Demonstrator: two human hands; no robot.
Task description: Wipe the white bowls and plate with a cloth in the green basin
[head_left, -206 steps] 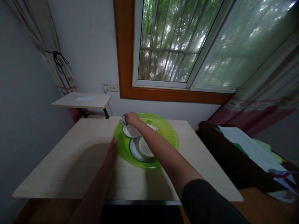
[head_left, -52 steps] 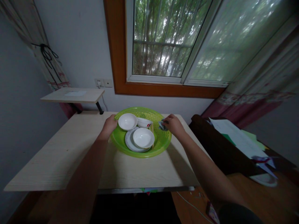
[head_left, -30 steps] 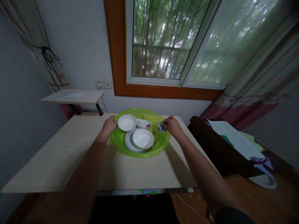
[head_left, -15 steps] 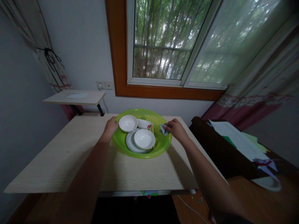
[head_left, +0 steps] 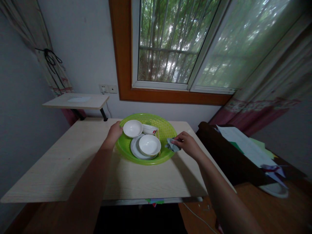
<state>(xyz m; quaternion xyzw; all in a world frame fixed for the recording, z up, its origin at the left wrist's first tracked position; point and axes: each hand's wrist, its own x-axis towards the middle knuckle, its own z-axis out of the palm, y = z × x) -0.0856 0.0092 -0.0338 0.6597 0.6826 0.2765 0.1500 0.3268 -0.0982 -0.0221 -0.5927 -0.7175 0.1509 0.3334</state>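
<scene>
A round green basin (head_left: 126, 152) sits on a pale wooden table (head_left: 60, 165). Inside it lie a white bowl (head_left: 133, 128) at the back left, another white bowl (head_left: 149, 145) on a white plate (head_left: 135, 150), a small white dish (head_left: 149, 129) and chopsticks (head_left: 159, 140). My left hand (head_left: 114, 131) grips the basin's left rim. My right hand (head_left: 186, 145) is closed on a small grey cloth (head_left: 172, 145), pressed against the basin's right rim.
A small raised shelf (head_left: 76, 101) stands at the table's back left, below a wall socket (head_left: 108, 88). To the right is a dark piece of furniture (head_left: 226, 156) with papers (head_left: 243, 143) on it. A window (head_left: 170, 42) and curtains are behind.
My right hand with the cloth has slid along the basin's right rim toward me, from the back right to the near right. My left hand stays on the left rim.
</scene>
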